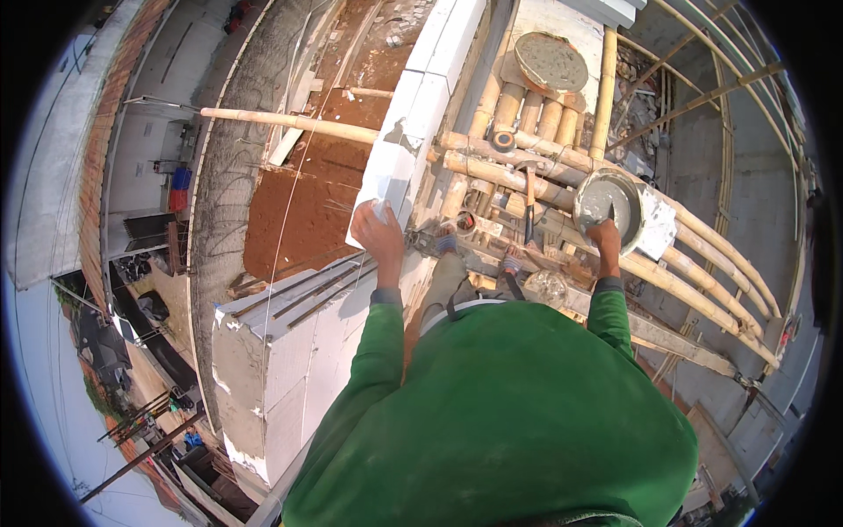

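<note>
R hand (pixel 606 239) clamped on trowel (pixel 612 212), tip down in mortar (pixel 622 195) of near bucket (pixel 579 211), which rests on bamboo poles (pixel 518 169), prob. for easy reach. L hand (pixel 378 233), well left of bucket, has fingers bent at end of white block row (pixel 413 105), poss. for steadying; can't tell if gripping. Hammer (pixel 529 204) just left of bucket, tape roll (pixel 503 141) & 2nd bucket (pixel 537 88) beyond it, hammer obstructing footing somewhat.

Bright sunlight whitens the block wall (pixel 418 101); fisheye distortion bends edges.
</note>
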Available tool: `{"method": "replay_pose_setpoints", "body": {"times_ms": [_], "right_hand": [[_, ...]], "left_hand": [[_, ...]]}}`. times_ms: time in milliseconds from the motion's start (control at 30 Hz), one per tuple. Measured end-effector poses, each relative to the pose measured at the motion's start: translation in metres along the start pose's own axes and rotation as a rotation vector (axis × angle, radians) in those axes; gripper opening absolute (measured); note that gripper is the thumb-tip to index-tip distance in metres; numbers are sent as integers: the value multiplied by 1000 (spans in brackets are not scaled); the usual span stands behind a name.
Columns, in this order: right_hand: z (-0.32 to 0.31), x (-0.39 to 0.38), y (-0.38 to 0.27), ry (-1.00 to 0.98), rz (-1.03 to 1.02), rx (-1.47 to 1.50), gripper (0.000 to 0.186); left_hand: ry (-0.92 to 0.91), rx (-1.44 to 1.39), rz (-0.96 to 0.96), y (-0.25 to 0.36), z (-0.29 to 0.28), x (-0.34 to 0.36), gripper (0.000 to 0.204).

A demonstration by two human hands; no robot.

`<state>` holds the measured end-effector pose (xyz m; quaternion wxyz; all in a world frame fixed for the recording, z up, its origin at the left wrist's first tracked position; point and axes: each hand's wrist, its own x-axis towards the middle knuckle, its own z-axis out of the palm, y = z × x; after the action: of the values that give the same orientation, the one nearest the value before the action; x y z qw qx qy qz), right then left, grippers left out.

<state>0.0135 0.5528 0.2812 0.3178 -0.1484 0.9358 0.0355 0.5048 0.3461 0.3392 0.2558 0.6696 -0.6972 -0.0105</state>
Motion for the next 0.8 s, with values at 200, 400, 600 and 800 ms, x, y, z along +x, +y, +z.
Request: {"method": "replay_pose_setpoints", "body": {"times_ms": [200, 400, 600, 800], "right_hand": [[-19, 15, 15, 148, -73, -70, 45], [-37, 10, 41, 174, -195, 12, 42], [-22, 4, 68, -7, -36, 231, 43], [19, 35, 94, 124, -104, 214, 44]], "left_hand": [[-518, -297, 107, 7, -1, -132, 30], [-450, -147, -283, -27, -16, -181, 33], [-77, 92, -230, -27, -42, -120, 47], [-321, 219, -446, -21, -44, -62, 67]]}}
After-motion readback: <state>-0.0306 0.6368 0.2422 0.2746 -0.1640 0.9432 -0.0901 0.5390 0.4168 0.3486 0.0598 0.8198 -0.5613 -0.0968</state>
